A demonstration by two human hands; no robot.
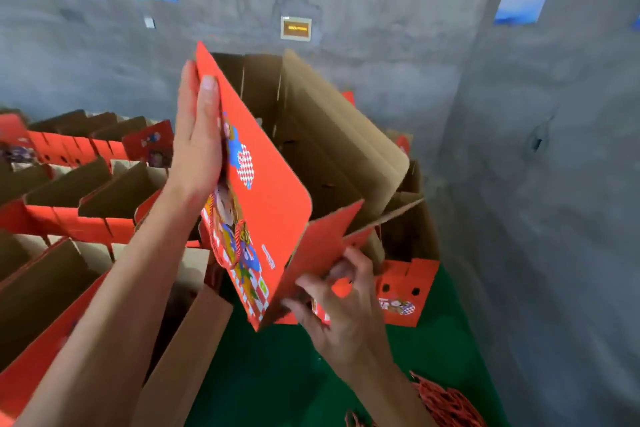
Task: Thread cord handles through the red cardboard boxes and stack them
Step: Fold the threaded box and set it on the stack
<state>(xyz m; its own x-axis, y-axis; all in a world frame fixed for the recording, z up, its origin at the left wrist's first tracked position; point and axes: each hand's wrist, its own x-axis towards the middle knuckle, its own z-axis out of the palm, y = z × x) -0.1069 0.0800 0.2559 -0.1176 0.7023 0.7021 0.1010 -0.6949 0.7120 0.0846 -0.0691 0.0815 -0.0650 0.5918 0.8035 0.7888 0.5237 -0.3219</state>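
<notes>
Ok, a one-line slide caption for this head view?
Left hand pressed flat on a printed red cardboard box, right hand pinching its lower flap, above stacked boxes.

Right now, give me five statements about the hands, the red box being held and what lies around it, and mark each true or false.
1. The left hand lies flat with straight fingers against the printed panel of the red printed cardboard box. True.
2. The right hand hangs idle, away from the box. False: its fingers grip the box's lower flap edge.
3. The held box is closed on all sides. False: it is open, and its brown inside shows.
4. More red and brown folded boxes stand in rows to the left. True.
5. The bundle of red cords lies at the upper left. False: it lies at the lower right, on the green floor.
</notes>
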